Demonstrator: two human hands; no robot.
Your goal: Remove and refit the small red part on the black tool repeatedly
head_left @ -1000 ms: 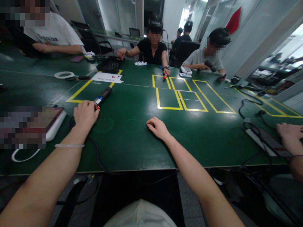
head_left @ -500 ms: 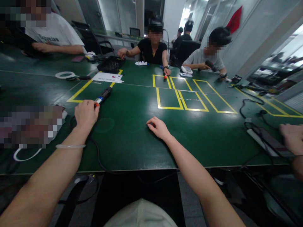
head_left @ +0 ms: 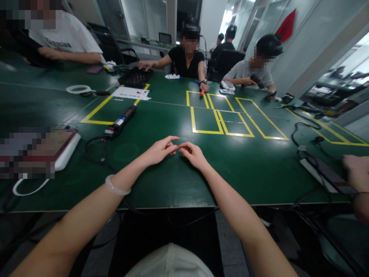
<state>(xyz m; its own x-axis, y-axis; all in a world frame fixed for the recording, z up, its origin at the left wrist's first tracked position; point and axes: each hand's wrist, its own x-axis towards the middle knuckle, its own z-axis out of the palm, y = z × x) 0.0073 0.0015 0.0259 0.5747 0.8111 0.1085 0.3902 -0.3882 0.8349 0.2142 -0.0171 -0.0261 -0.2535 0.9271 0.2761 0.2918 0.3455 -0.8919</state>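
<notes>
My left hand (head_left: 162, 151) is above the table in front of me, its index finger stretched forward. Its thumb and another finger close on a small orange-red piece (head_left: 178, 147), too small to name. Facing it from the right, my right hand (head_left: 193, 156) has its fingers curled, the index fingertip right at the piece. What its palm side may hold is hidden. The tips of both hands nearly meet around the piece. To the left lies a dark cable-like device (head_left: 122, 119) with a silver and blue middle, and red at its near end.
Yellow tape outlines (head_left: 207, 132) mark the green table (head_left: 173, 184). Beyond stand a black tray (head_left: 135, 78) and a paper sheet (head_left: 129, 93). A tablet-like device (head_left: 65, 148) lies left, a power strip (head_left: 319, 175) with cables right. Several people sit around; one across touches a red object (head_left: 202, 94).
My left hand has moved right and nearer, from beside the dark device to my right hand, carrying the orange-red piece. My right hand has stayed almost in place.
</notes>
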